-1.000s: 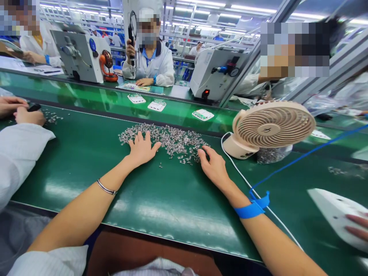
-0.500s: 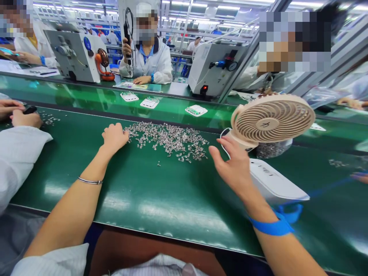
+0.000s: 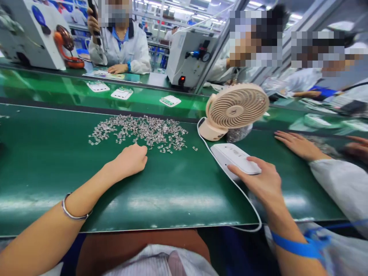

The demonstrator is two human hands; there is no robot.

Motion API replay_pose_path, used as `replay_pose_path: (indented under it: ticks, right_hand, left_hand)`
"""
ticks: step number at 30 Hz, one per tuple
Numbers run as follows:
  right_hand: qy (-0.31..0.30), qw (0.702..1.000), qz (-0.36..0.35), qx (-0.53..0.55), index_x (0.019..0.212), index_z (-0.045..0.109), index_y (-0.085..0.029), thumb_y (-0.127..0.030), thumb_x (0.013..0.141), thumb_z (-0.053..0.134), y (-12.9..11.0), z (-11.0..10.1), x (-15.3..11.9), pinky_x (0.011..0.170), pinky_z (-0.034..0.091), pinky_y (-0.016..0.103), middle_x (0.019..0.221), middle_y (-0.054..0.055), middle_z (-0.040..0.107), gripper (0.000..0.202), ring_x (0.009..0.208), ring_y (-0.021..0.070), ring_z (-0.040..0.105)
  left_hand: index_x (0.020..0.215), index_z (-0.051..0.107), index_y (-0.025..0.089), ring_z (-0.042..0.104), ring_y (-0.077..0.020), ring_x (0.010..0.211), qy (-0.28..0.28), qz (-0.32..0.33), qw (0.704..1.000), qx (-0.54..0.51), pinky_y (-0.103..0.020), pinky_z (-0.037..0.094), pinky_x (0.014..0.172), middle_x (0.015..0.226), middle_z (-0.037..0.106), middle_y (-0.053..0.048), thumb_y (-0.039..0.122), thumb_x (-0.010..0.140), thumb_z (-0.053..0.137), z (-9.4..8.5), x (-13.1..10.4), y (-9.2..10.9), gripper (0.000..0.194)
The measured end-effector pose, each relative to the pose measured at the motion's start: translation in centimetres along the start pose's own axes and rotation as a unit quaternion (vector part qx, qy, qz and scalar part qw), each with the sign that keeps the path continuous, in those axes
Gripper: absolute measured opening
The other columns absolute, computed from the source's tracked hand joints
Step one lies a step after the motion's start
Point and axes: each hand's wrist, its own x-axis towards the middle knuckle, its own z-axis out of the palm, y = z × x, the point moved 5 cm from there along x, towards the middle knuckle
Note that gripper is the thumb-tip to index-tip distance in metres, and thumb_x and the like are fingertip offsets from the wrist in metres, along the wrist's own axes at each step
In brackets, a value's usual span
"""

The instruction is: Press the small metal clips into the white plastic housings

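Note:
My left hand [image 3: 131, 160] rests on the green work surface at the near edge of a spread of small metal parts [image 3: 149, 128]. Its fingers are curled under and closed, and whatever they pinch is hidden. With my right hand [image 3: 263, 182] I grip the near end of a flat white plastic box [image 3: 235, 157], thumb on the left side and fingers over the right. Small slots or ports show on the box's top. Behind the box stands a beige desk fan [image 3: 234, 109], and a white cable [image 3: 244, 197] runs from near its base past the box over the table edge.
A clear bag of parts [image 3: 239, 132] sits behind the fan. White casings with green boards [image 3: 170, 101] lie on the far green strip. At right, a co-worker's hand [image 3: 301, 145] lies on the surface. Grey machines [image 3: 188, 55] and a person in white [image 3: 135, 50] are across.
My right hand has moved from beside the fan onto the white box and closed on it. My left hand has shifted to the pile's near edge. The view has turned right.

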Motion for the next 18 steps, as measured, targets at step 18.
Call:
replay_pose_path:
  ticks: [18]
  right_hand:
    - [-0.144,0.846,-0.479,0.184,0.109,0.056,-0.014,-0.049,0.071,0.063,-19.3,1.9,-8.7,0.087,0.044,0.043,0.113,0.017,0.056,0.053,0.108,0.026,0.052]
  left_hand:
    - [0.069,0.054,0.019,0.046,-0.0096,0.052,0.125,0.098,0.939,-0.306,-0.022,0.036,0.052,0.057,0.054,0.004,0.029,0.078,0.043,-1.8,-0.6,1.9,0.017]
